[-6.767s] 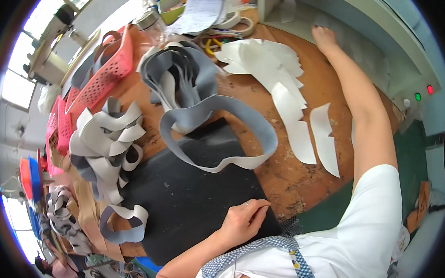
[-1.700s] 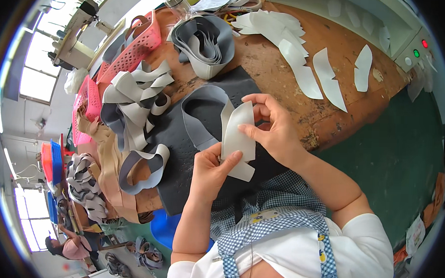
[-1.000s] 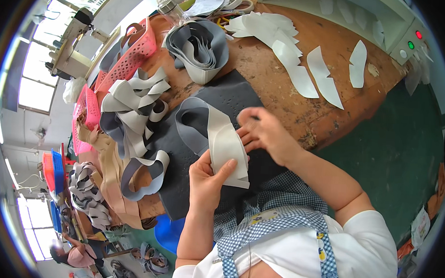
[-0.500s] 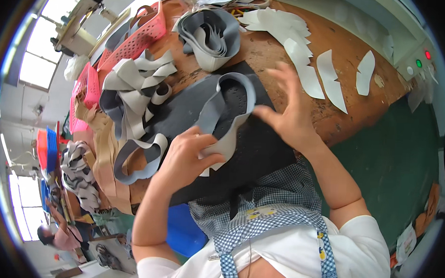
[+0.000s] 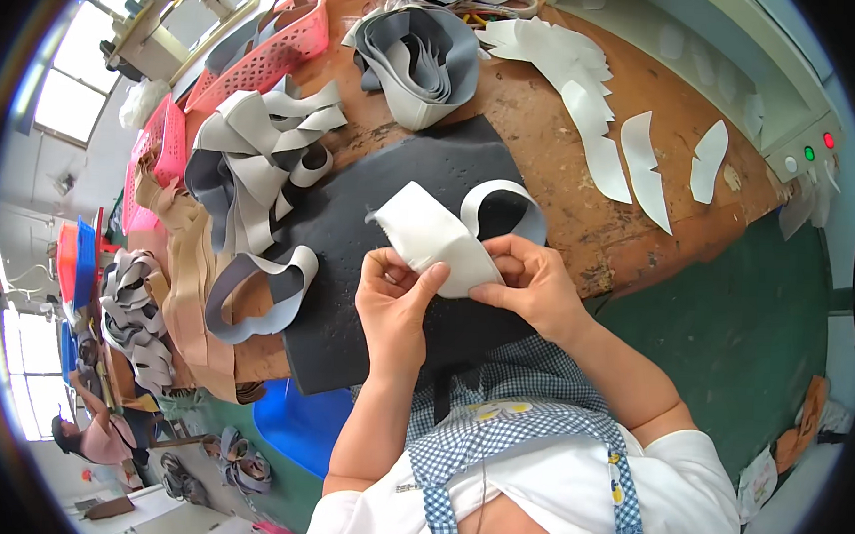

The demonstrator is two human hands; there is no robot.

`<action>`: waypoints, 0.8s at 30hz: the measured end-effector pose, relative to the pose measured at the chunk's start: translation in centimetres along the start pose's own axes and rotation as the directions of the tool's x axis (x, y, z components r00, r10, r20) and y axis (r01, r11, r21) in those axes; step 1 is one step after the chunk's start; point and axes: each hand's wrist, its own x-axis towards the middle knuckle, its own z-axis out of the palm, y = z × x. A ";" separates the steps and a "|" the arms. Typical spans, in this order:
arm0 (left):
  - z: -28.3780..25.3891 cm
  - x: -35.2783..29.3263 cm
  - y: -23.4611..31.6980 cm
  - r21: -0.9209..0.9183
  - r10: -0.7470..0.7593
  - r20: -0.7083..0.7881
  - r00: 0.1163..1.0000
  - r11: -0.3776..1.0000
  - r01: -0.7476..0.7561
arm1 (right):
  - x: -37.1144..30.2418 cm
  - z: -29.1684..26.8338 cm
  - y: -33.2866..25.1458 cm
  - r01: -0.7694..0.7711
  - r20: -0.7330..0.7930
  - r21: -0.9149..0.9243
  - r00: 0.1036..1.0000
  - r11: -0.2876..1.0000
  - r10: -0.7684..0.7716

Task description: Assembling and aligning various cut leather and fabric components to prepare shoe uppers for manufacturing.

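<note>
A looped strip (image 5: 431, 231) of leather-like material, off-white on one face and blue-grey on the other, is raised over the black mat (image 5: 354, 208). My left hand (image 5: 394, 308) pinches its lower left edge between thumb and fingers. On the lower right edge, my right hand (image 5: 537, 288) has a similar pinch, thumb and fingers closed on the band. The broad pale face is turned up between both hands, and the rest of the loop curls away behind my right fingers. A similar grey loop (image 5: 256, 327) stands at the mat's left edge, apart from my hands.
Beyond the mat stands a nested roll of grey bands (image 5: 420, 69). White cut pieces (image 5: 584, 112) lie on the wooden table (image 5: 580, 216) to the right. Piled strips (image 5: 253, 148), tan pieces (image 5: 196, 297) and pink baskets (image 5: 265, 59) are at the left. A person (image 5: 101, 434) works farther off.
My right hand, spread and free before, has come down and gripped the strip. The strip has been turned so its pale face shows, and my left hand has shifted right.
</note>
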 end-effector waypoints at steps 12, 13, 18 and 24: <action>-0.7 -2.8 2.4 0.534 0.436 0.329 0.838 0.646 -0.546 | 2.1 -0.7 -1.9 0.038 -0.083 0.071 0.996 0.997 -0.032; -0.6 -2.8 3.3 0.599 0.384 0.385 0.839 0.588 -0.544 | 1.8 -0.2 -2.2 0.097 -0.114 0.001 0.989 0.995 -0.096; 2.2 -2.5 4.9 0.772 0.223 0.222 0.949 0.555 -0.311 | 1.4 1.0 -1.5 0.226 -0.077 -0.106 0.969 0.968 -0.235; 3.3 -3.1 4.0 0.559 0.431 0.425 0.797 0.567 -0.605 | 2.4 0.5 -1.8 -0.123 0.076 0.223 0.991 0.967 0.108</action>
